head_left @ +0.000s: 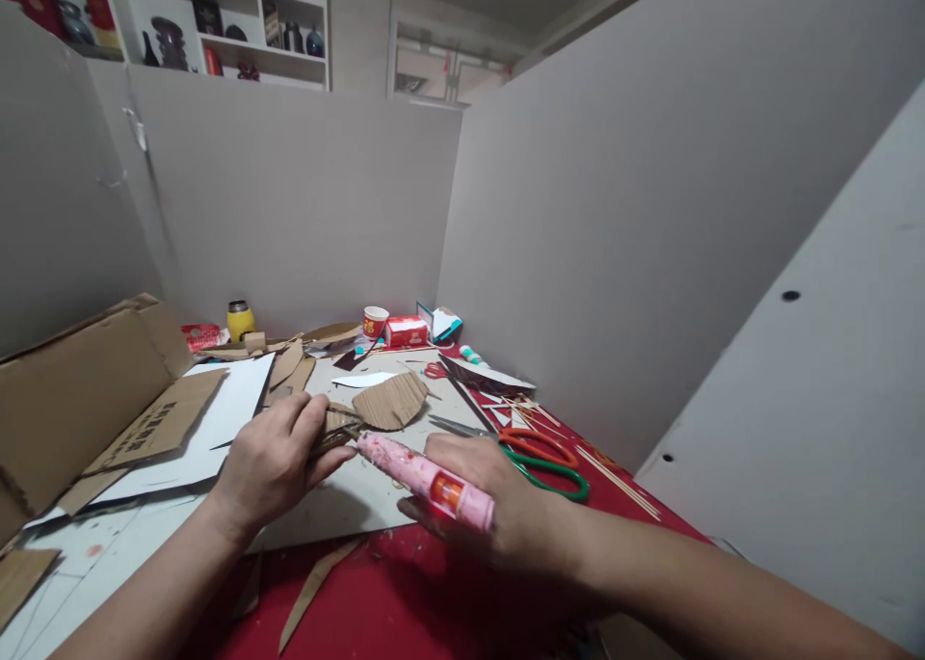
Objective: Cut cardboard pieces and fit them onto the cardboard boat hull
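My right hand [498, 496] is closed round a pink hot glue gun [405, 467], whose tip points left. An orange part shows in the gun's side. My left hand [278, 453] grips a small piece of cardboard [336, 424] between thumb and fingers, and the gun's tip meets its right end or lies just in front of it. Behind the tip is a rounded piece of corrugated cardboard [392, 400]; whether it joins the held piece I cannot tell. Scissors [539, 453] with one orange and one green handle lie beyond my right hand.
A cardboard box [79, 400] and white sheets [238, 400] fill the left side. At the back stand a yellow jar [240, 323], a paper cup [375, 322] and a red box [407, 331]. Thin wooden sticks [618, 482] lie right, near grey partition walls [614, 207]. A cardboard strip [314, 588] lies in front.
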